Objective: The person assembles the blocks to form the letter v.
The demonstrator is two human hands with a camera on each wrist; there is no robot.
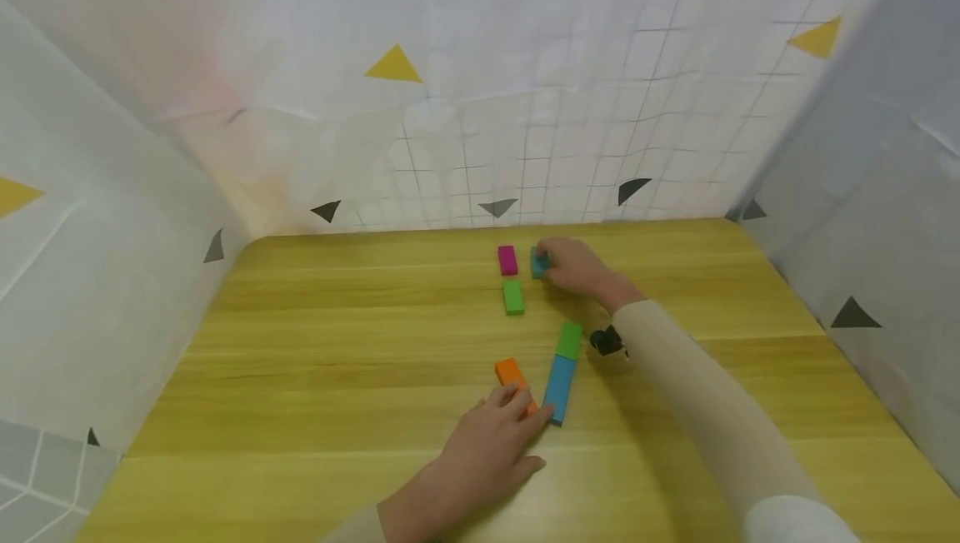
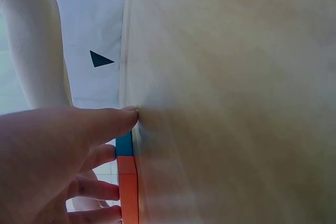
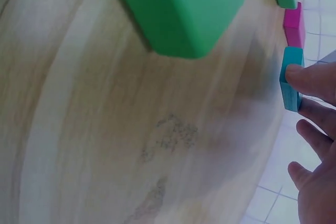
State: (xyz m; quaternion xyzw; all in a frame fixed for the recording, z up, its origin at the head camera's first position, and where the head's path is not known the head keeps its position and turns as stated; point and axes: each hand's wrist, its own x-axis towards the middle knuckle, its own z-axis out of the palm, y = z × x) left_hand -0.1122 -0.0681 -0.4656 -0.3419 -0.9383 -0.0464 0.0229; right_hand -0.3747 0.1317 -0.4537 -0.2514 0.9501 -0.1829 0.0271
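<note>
At the far side of the table my right hand (image 1: 576, 266) pinches a teal block (image 1: 539, 263) between thumb and fingers; the right wrist view shows the thumb on the teal block's (image 3: 292, 80) face. My left hand (image 1: 483, 451) lies nearer, its extended fingers resting on an orange block (image 1: 510, 371) and a fingertip at the near end of a long blue block (image 1: 559, 390). Those fingers partly cover the orange block. A green block (image 1: 570, 341) stands end to end with the blue one. Left of the teal block lies a magenta block (image 1: 507, 260), with another green block (image 1: 513, 298) just nearer.
A small black object (image 1: 609, 341) shows partly beneath the right sleeve (image 1: 705, 393). The wooden table (image 1: 300, 376) ends at a white back wall (image 1: 465, 151) with yellow and dark triangles. More white walls (image 1: 862, 218) flank it.
</note>
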